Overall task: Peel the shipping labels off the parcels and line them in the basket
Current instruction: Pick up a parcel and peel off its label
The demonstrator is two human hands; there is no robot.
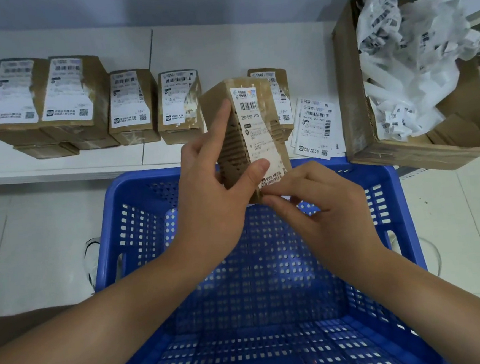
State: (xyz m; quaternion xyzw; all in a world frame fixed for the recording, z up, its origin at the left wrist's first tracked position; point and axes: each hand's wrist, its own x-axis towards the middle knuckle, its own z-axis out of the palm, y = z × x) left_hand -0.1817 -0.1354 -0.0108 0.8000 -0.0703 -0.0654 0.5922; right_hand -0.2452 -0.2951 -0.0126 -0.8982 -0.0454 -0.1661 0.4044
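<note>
Light, stiff cardboard parcel held over the blue basket, label peel beginning.
Left hand grips the parcel; right hand pinches the thin, tearable shipping label at its 6 o'clock edge, the likeliest starting hold.

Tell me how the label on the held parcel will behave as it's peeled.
The label looks thin, so it will probably flop and curl like the peeled ones crumpled in the box. It may tear where the right hand pinches its corner. The parcel seems light: the left hand holds it alone.

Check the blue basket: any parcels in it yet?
Empty as far as visible: the blue basket shows only bare perforated floor. The held parcel hangs above it; forearms hide part of the floor.
</note>
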